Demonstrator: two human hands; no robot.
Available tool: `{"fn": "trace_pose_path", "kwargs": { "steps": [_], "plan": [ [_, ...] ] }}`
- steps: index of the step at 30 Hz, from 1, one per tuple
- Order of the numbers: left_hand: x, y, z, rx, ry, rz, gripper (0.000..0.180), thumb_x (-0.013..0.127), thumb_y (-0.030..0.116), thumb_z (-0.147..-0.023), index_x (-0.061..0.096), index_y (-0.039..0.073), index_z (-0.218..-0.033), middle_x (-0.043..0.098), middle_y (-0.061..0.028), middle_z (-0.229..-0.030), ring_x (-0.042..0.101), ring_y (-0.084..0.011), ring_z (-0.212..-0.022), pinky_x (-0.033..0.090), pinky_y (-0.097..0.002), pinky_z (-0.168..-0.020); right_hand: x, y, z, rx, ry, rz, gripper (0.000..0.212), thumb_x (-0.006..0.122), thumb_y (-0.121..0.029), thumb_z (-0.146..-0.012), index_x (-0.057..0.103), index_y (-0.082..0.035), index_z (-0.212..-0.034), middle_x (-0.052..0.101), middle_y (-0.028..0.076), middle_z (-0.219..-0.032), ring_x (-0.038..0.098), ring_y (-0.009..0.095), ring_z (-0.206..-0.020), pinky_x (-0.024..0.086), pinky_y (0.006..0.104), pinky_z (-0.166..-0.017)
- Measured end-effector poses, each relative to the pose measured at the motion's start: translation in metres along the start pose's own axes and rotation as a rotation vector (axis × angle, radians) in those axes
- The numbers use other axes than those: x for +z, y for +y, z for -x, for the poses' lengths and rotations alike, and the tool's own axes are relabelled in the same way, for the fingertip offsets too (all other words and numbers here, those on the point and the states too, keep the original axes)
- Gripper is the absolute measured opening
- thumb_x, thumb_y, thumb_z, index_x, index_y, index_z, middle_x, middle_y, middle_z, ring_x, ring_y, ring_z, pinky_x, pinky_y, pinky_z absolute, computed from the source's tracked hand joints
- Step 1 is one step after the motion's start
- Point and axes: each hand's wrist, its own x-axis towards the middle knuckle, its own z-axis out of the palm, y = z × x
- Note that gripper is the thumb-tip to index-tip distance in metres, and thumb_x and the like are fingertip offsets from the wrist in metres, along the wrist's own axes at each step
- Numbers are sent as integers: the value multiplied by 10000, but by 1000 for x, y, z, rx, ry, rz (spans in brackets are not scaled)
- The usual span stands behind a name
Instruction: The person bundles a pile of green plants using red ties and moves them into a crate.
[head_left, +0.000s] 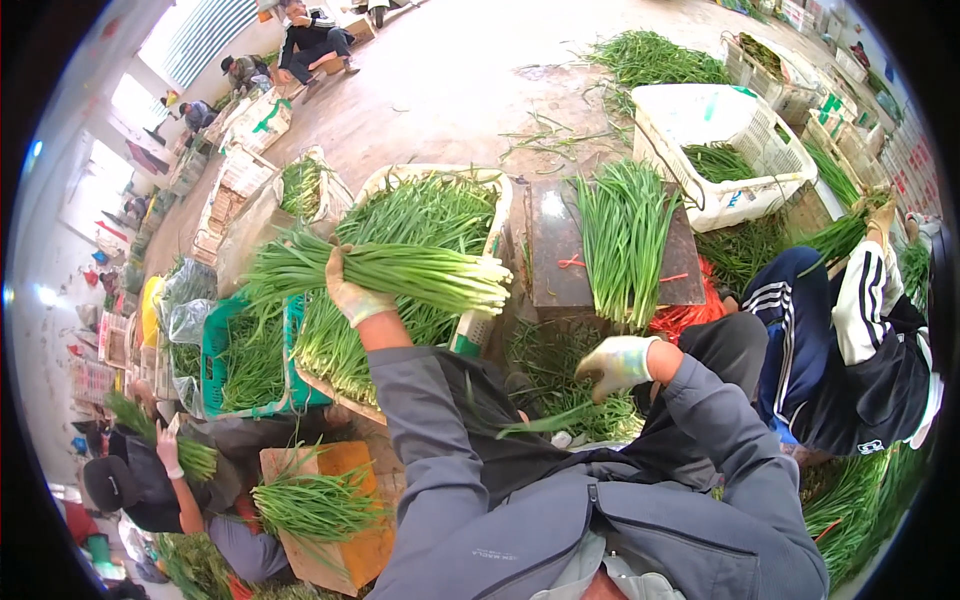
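Observation:
My left hand (358, 295), in a pale work glove, is closed round a thick bunch of green chives (420, 272), white stem ends pointing right. It is held over a white crate (503, 215) heaped with chives. My right hand (618, 366), also gloved, hangs lower right with its fingers curled down. A few loose chive leaves (548, 421) trail left from its fingertips, above a pile of chives (600, 425) between my legs. Ahead of that hand, another bunch of chives (625, 240) lies on a dark board (548, 260), with a red tie (571, 262) beside it.
A green crate (212, 350) of chives stands left, a large white crate (660, 165) at the upper right. Red ties (700, 310) lie by my right knee. Co-workers sit close at right (850, 340) and lower left (150, 480); the latter has an orange-and-wood board (365, 545).

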Motion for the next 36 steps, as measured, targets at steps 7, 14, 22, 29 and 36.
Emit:
{"fn": "trace_pose_path", "kwargs": {
  "steps": [7, 14, 22, 29, 36],
  "plan": [
    [23, -18, 18, -136, -359, 252, 561, 569, 164, -898, 424, 60, -1430, 584, 9, -887, 583, -169, -776, 491, -352, -796, -68, -24, -44, 25, 607, -421, 562, 541, -492, -917, 642, -15, -1195, 662, 184, -1183, 615, 312, -1117, 451, 337, -971],
    [12, -16, 21, -257, -489, 267, 573, 583, 141, -878, 432, 47, -1422, 575, 9, -870, 565, -156, -797, 473, -330, -831, -61, -65, -87, -346, 602, -1355, 332, 532, -278, -981, 625, 0, -1136, 662, 155, -1080, 601, 207, -999, 461, 330, -911],
    [-3, 4, -1, -29, -320, 285, 616, 583, 154, -881, 375, 60, -1453, 617, -10, -870, 588, -153, -788, 481, -375, -826, -18, 19, 7, 248, 103, -422, 457, 669, -341, -856, 636, -16, -1175, 685, 195, -1070, 654, 309, -1055, 504, 410, -923],
    [-5, -7, -11, -20, -5, 8, 290, 600, 194, -853, 646, 87, -1119, 655, -23, -850, 613, -225, -799, 515, -416, -817, -48, -55, -27, 15, 877, -82, 366, 698, -293, -806, 647, -25, -1050, 668, 186, -975, 656, 337, -939, 519, 396, -809],
    [0, -15, -10, -64, 168, -10, 141, 593, 233, -845, 635, 107, -892, 637, -49, -838, 609, -256, -795, 520, -478, -776, -29, -101, -76, -21, 1047, 354, 279, 684, -336, -822, 565, -96, -898, 611, 99, -748, 640, 303, -702, 504, 419, -613]
  ]
}}
